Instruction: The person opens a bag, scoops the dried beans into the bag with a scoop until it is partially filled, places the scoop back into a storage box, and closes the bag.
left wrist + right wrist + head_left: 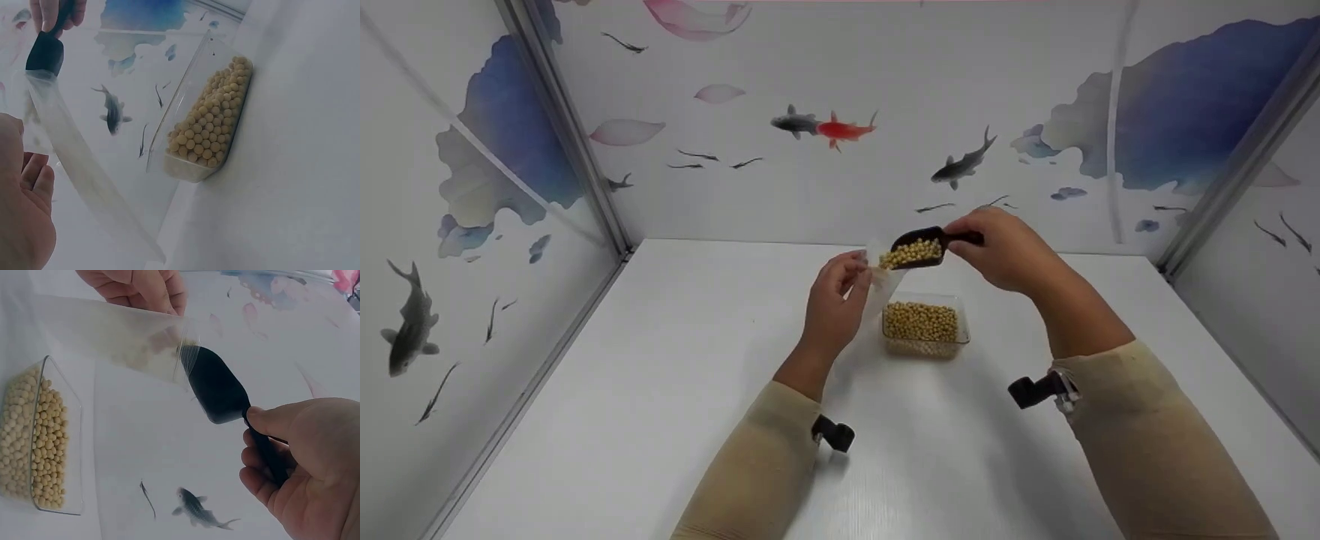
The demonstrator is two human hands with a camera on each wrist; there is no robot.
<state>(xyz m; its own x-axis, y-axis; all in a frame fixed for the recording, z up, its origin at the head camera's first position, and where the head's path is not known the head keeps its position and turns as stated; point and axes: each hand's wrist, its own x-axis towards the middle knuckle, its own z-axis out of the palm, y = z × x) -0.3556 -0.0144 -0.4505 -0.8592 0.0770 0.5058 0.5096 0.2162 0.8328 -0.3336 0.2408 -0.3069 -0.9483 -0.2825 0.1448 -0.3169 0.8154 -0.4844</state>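
Observation:
My right hand (997, 247) grips the handle of a black scoop (218, 388) loaded with soybeans (916, 251). The scoop's lip is inside the mouth of a translucent plastic bag (84, 157). With thumb and fingers my left hand (838, 300) pinches the bag at its opening, left of the scoop. Some pale beans show blurred through the bag's wall in the right wrist view. Below the bag and scoop, a clear rectangular container (964, 330) full of soybeans stands on the white table.
The white table (660, 390) meets a back wall (840, 202) printed with fish and petals, close behind the hands. Side panels with metal frame posts (577, 142) rise at left and right. A small black camera (834, 433) sits at the left sleeve cuff, another (1035, 391) at the right.

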